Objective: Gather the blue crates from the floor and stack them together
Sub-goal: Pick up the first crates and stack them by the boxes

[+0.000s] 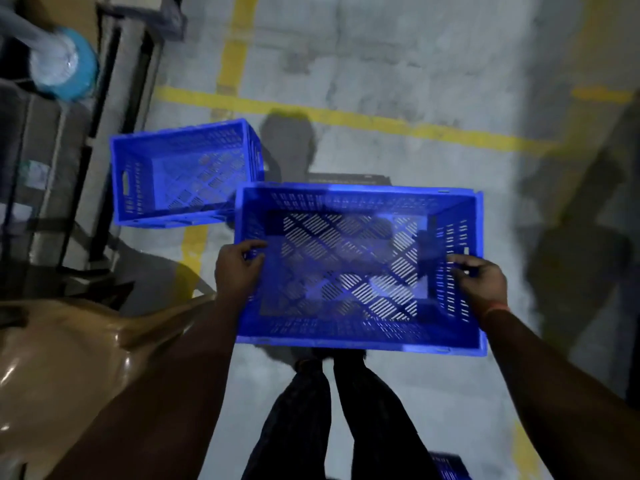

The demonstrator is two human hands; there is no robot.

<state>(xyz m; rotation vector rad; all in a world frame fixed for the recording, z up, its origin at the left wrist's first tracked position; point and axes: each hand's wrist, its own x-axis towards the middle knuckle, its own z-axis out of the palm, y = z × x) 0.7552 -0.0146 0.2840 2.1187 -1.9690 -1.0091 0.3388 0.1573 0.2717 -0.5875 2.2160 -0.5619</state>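
A person stands on the grey concrete floor (398, 64) holding a blue crate (360, 268) level in front of the legs (343, 417), open side up. The left hand (239, 268) is closed over the crate's short wall at 9 o'clock, fingers curled inside the rim; the right hand (479, 282) is closed over the opposite short wall at 3 o'clock, fingers hooked at the slotted side. A second blue crate (183, 171) rests on the floor at 10 o'clock of the held one, its near corner overlapped in view by the held crate's rim; whether they touch cannot be told. The corner of a third blue crate (450, 465) shows at 5 o'clock, at the bottom edge. Count: three blue crates, two hands. Yellow floor lines (346, 117) cross at 12 o'clock, with bare floor beyond them and toward 2 o'clock. Dark shelving (104, 133) borders the floor from 9 to 11 o'clock, and a tan glossy bag (69, 358) lies at 8 o'clock.
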